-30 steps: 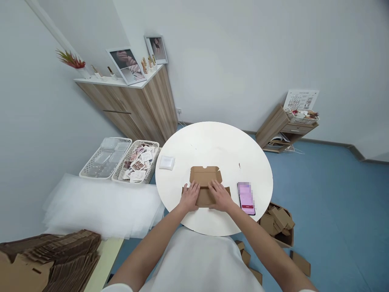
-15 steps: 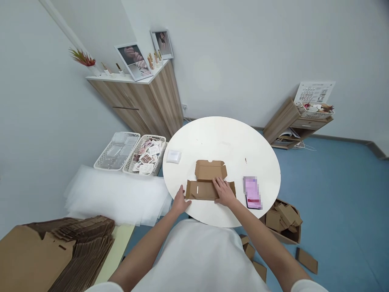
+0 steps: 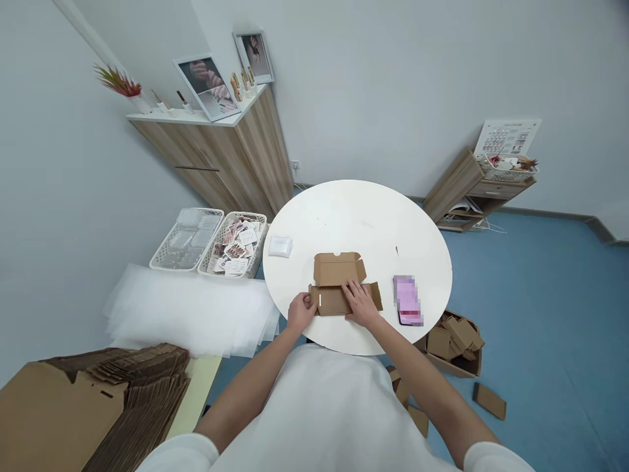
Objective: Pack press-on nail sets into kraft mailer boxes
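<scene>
The left hand (image 3: 301, 311) is curling around the left end flap (image 3: 313, 292) of a brown carton (image 3: 334, 303), seemingly pinching it between thumb and fingers, while the right hand (image 3: 361, 305) is lying spread across the carton's base, toward its right end. The carton is resting partly unfolded on the near half of a round white desk (image 3: 358, 210), its lid panel (image 3: 339, 267) lying toward the far side. The step in hand appears to be folding the end flap; doing it well probably means pressing the base down evenly, so that it is not sliding, and bending exactly along the crease beside the narrow white strip (image 3: 320, 300), perhaps a slot. Forcing the flap could be buckling the thin board.

A phone (image 3: 407, 298) is lying right of the carton, and a clear packet (image 3: 280, 246) is sitting near the desk's left edge.

To the left, stacked flat cardboard (image 3: 142, 400) is lying nearest, with translucent sheets (image 3: 191, 308) spreading beyond it and 2 white baskets (image 3: 257, 252) standing past those. To the right, a box of small cartons (image 3: 455, 368) is standing on the blue floor (image 3: 565, 328). Farther back, a wood-grain cabinet (image 3: 216, 157) is bearing 2 framed pictures (image 3: 213, 85), and a low shelf unit (image 3: 457, 183) is standing by the pale wall (image 3: 383, 85).
</scene>
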Demonstrator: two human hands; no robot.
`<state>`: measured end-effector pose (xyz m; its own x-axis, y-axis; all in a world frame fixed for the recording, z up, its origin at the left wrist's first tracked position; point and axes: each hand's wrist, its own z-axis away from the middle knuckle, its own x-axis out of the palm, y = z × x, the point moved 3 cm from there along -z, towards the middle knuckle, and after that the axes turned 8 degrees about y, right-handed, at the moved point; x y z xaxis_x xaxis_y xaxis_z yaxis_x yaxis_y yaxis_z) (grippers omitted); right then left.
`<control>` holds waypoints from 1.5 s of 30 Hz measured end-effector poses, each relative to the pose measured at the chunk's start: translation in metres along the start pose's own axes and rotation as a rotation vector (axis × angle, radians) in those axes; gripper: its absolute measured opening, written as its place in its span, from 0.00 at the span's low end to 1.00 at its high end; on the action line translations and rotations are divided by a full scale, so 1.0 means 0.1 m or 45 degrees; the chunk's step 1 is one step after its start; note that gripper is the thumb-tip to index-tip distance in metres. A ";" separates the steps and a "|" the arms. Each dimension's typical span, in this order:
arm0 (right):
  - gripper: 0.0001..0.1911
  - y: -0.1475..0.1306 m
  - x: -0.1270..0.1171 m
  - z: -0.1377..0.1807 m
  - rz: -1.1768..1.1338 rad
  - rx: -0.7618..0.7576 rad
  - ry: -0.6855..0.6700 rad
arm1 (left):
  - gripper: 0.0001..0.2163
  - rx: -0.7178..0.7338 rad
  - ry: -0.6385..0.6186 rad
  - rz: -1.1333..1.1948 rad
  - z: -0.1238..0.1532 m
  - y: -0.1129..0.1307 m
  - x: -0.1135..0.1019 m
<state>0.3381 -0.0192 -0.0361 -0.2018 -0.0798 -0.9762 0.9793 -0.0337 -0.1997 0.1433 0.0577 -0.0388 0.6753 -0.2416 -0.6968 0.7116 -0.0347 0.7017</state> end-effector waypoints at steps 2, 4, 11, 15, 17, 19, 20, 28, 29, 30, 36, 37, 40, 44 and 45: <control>0.50 0.00 0.00 0.00 0.005 0.020 0.021 | 0.14 0.020 -0.014 0.044 0.03 0.08 0.02; 0.49 -0.01 -0.01 0.00 0.000 0.018 0.031 | 0.14 0.046 -0.021 0.085 0.06 0.16 0.03; 0.50 -0.04 -0.02 -0.02 -0.021 -0.003 0.028 | 0.17 0.117 -0.007 0.012 0.16 0.24 0.06; 0.54 -0.03 0.00 -0.03 -0.007 0.030 0.004 | 0.11 0.113 -0.033 -0.057 0.12 0.21 0.08; 0.57 -0.02 0.00 -0.04 0.000 0.049 -0.019 | 0.08 0.108 -0.048 -0.093 0.08 0.21 0.10; 0.59 -0.01 -0.01 -0.05 0.000 0.040 -0.037 | 0.07 0.090 -0.050 -0.113 0.04 0.21 0.11; 0.60 -0.01 -0.03 -0.06 -0.001 0.031 -0.041 | 0.08 0.069 -0.047 -0.116 0.01 0.20 0.12; 0.60 -0.02 -0.05 -0.04 0.002 -0.038 -0.034 | 0.14 -0.107 -0.124 -0.161 -0.13 0.15 0.12; 0.60 -0.02 -0.04 -0.04 0.004 -0.042 -0.034 | 0.13 -0.103 -0.145 -0.178 -0.14 0.15 0.12; 0.60 -0.02 -0.03 -0.03 0.005 -0.044 -0.036 | 0.11 -0.094 -0.165 -0.205 -0.15 0.16 0.12; 0.60 -0.01 -0.02 -0.03 -0.017 -0.069 -0.053 | 0.09 -0.013 -0.176 -0.391 -0.17 0.21 0.12; 0.60 -0.01 -0.02 -0.04 -0.022 -0.076 -0.052 | 0.09 -0.006 -0.170 -0.405 -0.18 0.22 0.12; 0.59 -0.02 -0.03 -0.04 -0.033 -0.096 -0.058 | 0.09 0.012 -0.149 -0.446 -0.20 0.23 0.13; 0.58 -0.05 -0.04 -0.05 -0.026 -0.100 -0.076 | 0.11 0.024 -0.139 -0.452 -0.19 0.23 0.11; 0.58 -0.05 -0.04 -0.06 -0.017 -0.095 -0.078 | 0.12 0.036 -0.151 -0.423 -0.17 0.22 0.10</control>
<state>0.3343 -0.0129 -0.0314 -0.2132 -0.1411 -0.9668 0.9746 0.0389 -0.2206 0.1692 0.0713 -0.0332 0.3792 -0.3237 -0.8668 0.8819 -0.1571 0.4445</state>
